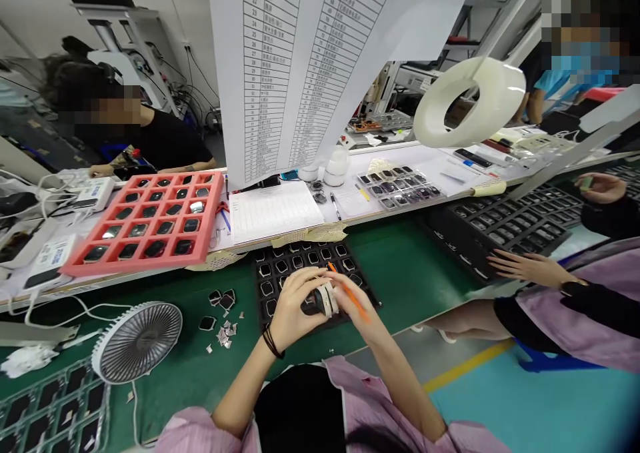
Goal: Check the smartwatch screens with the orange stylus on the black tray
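Over a black tray (pixel 260 293) with rows of square watch cases, my two hands meet around a small watch case (pixel 325 300) with a pale side and a dark face. My left hand (pixel 295 300), a dark band at its wrist, is closed on it from the left. The fingers of my right hand (pixel 357 306) touch it from the right. Along that hand lies a slim orange stick-like tool (pixel 353 290), held in the fingers; its exact kind I cannot make out.
Left of the tray lie small dark squares (pixel 223 298), silvery scraps (pixel 227 333) and a white fan (pixel 137 343). A pink foam tray (pixel 145 220) stands on the shelf. A printed sheet (pixel 320 73) and a white roll (pixel 470 100) hang ahead. A co-worker's hand (pixel 525 266) is at right.
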### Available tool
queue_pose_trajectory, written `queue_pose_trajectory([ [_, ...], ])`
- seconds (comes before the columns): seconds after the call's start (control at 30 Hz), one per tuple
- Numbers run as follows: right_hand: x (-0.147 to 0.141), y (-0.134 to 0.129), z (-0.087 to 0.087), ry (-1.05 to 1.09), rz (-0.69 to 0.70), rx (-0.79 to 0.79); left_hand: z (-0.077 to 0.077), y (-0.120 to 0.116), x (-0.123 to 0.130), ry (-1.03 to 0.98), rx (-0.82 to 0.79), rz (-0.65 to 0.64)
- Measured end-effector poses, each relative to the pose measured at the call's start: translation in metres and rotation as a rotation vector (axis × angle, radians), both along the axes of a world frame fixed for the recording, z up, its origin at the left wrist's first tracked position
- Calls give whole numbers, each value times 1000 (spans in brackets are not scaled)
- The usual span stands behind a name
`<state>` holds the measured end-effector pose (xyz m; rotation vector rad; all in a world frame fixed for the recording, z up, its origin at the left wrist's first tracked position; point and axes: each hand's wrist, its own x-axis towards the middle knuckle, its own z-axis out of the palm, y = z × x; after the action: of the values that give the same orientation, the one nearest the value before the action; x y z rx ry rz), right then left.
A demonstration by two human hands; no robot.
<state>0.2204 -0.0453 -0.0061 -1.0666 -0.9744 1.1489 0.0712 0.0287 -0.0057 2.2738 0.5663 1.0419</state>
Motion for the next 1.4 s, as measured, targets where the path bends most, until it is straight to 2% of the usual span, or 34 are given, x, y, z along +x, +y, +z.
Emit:
queue_pose_trajectory([
  [0.1, 1, -5, 7, -104, -178, 161, 0, 0, -4, -8, -71, 18],
  [0.23, -1, -18, 13, -243, -325, 389, 0, -1, -9, 12, -160, 16],
  [0.37, -6, -24, 15, -293, -453, 435, 3, -4, -9, 22, -153, 40],
  [0.6, -8, -20, 19, -312, -469, 468, 3, -5, -9, 26, -126, 42],
  [0.9, -9, -22, 19, -340, -524, 413, 2, -6, -10, 25, -134, 46],
  [1.13, -9, -22, 17, -474, -514, 504, 0, -6, -8, -13, -91, 47],
  [1.4, -11, -24, 20, -368, -466, 488, 4, -7, -6, 10, -166, 48],
])
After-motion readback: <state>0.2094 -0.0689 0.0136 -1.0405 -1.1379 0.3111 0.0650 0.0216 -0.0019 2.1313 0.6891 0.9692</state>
